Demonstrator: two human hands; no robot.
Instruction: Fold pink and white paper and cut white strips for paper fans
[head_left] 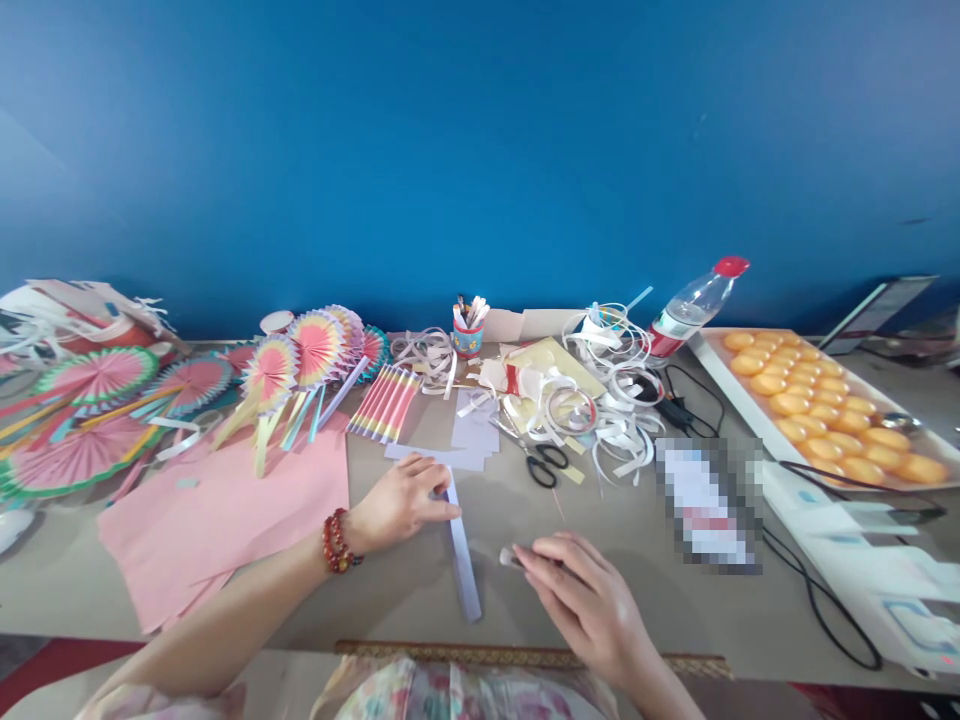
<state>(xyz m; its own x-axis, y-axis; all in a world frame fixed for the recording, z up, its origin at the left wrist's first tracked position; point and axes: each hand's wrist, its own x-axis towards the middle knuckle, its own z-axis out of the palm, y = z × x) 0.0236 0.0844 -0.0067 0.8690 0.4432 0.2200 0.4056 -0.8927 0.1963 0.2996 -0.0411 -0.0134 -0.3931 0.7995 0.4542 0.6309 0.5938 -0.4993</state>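
Observation:
My left hand (pixel 409 500), with a red bead bracelet on its wrist, is at the upper part of a narrow lavender paper strip (pixel 463 565). Its thumb and curled fingers hold the strip against the table. To the right of the strip, my right hand (pixel 581 590) pinches a small object (pixel 510 557) with a whitish end; most of it is hidden by the fingers. Beyond my left hand lie flat lavender paper pieces (pixel 476 425). A pleated pink and yellow paper piece (pixel 384 403) stands just left of them. Black-handled scissors (pixel 546 465) rest beyond my right hand.
Pink paper sheets (pixel 277 500) and finished paper fans (pixel 187 385) cover the left side. Coiled white strips (pixel 630 400), a pen cup (pixel 468 335) and a plastic bottle (pixel 694 305) stand toward the blue wall. A tray of orange domed items (pixel 709 350) is on the right.

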